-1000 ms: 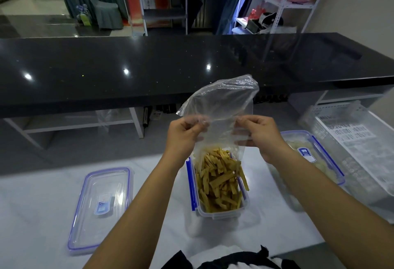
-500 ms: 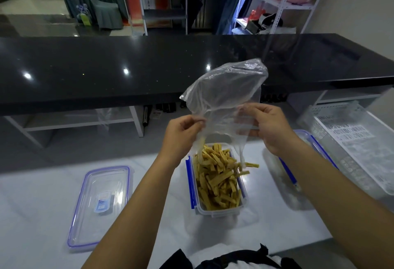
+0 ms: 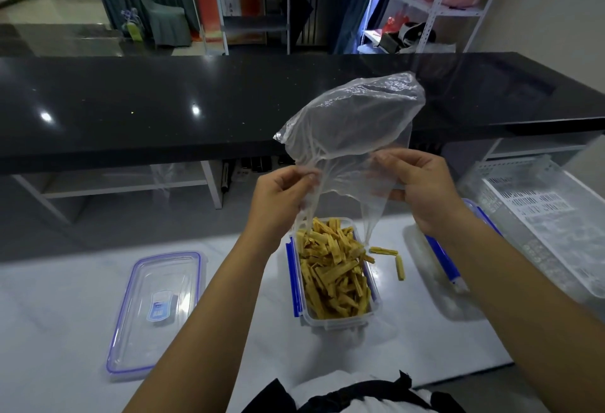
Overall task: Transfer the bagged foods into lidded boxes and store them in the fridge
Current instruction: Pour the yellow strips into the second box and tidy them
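Two bare forearms reach out from the bottom edge over a white marble-patterned table (image 3: 82, 314). Nearest on that table, to the left, a clear lid (image 3: 154, 312) with a blue seal lies flat, well apart from everything else. Straight ahead stands an open clear box (image 3: 330, 278) with blue side clips, filled to the rim with yellow food strips (image 3: 334, 268). Two stray strips (image 3: 391, 257) lie on the table just to the right of the box (one crosswise, one lengthwise). Further right, partly hidden under the right forearm, sits a second box (image 3: 448, 268) with a blue-edged lid; what it holds cannot be made out.

Above the open box, both hands hold up a clear plastic bag (image 3: 353, 118), its mouth hanging down toward the strips and its closed end billowing upward. The left hand (image 3: 278, 196) has its fingers curled and pinched on the bag's left edge; the right hand (image 3: 415, 186) grips the right edge between thumb and fingers. The bag looks empty.

At the far right a white slotted crate (image 3: 540, 216) rests on the table. Beyond the hands runs a glossy black counter (image 3: 131, 108), and behind it stand metal shelves (image 3: 435, 10) holding red and pink items.
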Demonstrator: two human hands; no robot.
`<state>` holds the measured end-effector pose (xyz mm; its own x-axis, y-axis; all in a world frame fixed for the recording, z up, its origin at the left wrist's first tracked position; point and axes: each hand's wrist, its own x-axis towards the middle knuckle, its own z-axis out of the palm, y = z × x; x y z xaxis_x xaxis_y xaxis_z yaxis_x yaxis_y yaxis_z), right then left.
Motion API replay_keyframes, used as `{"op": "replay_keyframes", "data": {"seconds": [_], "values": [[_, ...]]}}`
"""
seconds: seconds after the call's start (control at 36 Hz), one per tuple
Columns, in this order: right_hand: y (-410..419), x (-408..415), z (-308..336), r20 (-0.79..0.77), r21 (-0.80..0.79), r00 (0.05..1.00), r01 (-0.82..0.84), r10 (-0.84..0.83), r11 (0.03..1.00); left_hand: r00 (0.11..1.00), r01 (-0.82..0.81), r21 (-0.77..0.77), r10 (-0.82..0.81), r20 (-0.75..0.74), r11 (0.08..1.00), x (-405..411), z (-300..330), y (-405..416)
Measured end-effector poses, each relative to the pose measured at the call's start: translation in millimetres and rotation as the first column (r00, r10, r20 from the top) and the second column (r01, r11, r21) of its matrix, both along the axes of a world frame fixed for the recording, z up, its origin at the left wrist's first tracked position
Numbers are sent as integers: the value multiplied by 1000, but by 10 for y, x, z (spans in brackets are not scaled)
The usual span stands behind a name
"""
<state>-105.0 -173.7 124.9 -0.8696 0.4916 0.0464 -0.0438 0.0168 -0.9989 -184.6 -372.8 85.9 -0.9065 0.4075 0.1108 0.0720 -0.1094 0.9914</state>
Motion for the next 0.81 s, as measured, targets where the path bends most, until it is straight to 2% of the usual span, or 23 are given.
{"op": "replay_keyframes", "data": {"seconds": [0.17, 0.22, 0.31, 0.44, 0.56, 0.64, 0.69, 0.75, 0.81], "values": [[76, 105, 39, -55, 3, 998, 41, -41, 999, 999, 35, 43, -34, -22, 998, -5, 33, 16], [99, 116, 14, -40, 15, 996, 74, -74, 997, 997, 56, -4, -56, 54, 998, -21, -37, 56], [102, 112, -100, 61, 49, 993, 98, -101, 994, 980, 76, -96, -56, 190, 992, 6, -219, 101], [129, 177, -187, 53, -14, 989, 136, -135, 991, 995, 29, -33, -26, 95, 999, 17, -197, 101], [136, 230, -148, -29, -47, 991, 128, -130, 991, 999, 34, 47, -35, 12, 998, 43, 3, 93], [141, 243, -138, -70, -57, 989, 125, -129, 991, 999, -6, 23, 7, -52, 1000, 18, 45, 105], [129, 230, -181, -27, -48, 992, 123, -124, 991, 999, -38, -57, 40, 28, 998, 1, -28, 126], [122, 220, -264, 42, -32, 991, 130, -129, 991, 989, 0, -107, 16, 146, 994, 17, -143, 122], [125, 236, -337, 89, -16, 987, 134, -132, 991, 986, 15, -105, 2, 165, 994, 44, -220, 108]]}}
